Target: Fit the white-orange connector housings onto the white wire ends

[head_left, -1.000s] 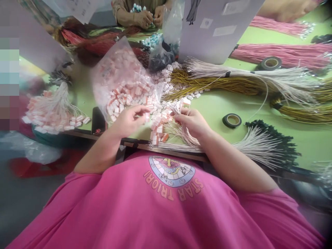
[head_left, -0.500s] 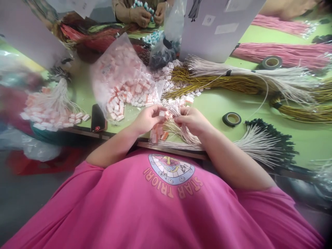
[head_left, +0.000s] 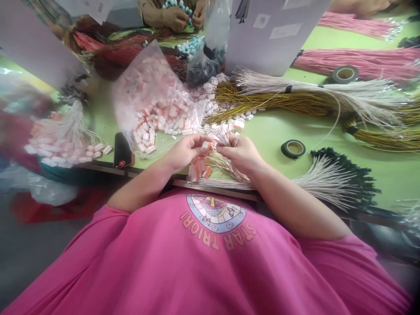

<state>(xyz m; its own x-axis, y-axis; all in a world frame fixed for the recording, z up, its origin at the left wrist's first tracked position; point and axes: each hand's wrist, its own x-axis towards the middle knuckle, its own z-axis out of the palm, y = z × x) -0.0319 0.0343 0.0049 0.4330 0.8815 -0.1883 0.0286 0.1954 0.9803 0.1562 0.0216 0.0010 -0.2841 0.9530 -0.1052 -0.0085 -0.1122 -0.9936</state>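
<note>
Both my hands meet over the table's near edge. My left hand (head_left: 187,151) is closed, thumb and fingers pinching a small white-and-orange connector housing (head_left: 206,147). My right hand (head_left: 242,153) is wrapped round a bundle of thin white wires (head_left: 223,135), whose tips fan out toward the left hand. Under the hands lie several more orange-and-white connector housings (head_left: 198,168) and loose wires. A clear plastic bag (head_left: 154,78) spills many such housings (head_left: 146,131) just beyond my left hand. Where wire tip and connector meet is too small to make out.
Left of my arm lie a phone (head_left: 123,151) and a bunch of wires with connectors (head_left: 68,140). To the right are tape rolls (head_left: 293,149), white wires with black ends (head_left: 328,179), and yellow wire bundles (head_left: 278,105). Opposite, a co-worker's hands (head_left: 175,18) hold blue-and-white pieces.
The connector in my left hand now shows more of its orange side, beside the wire tips. My hands have barely moved; the whole view has shifted slightly.
</note>
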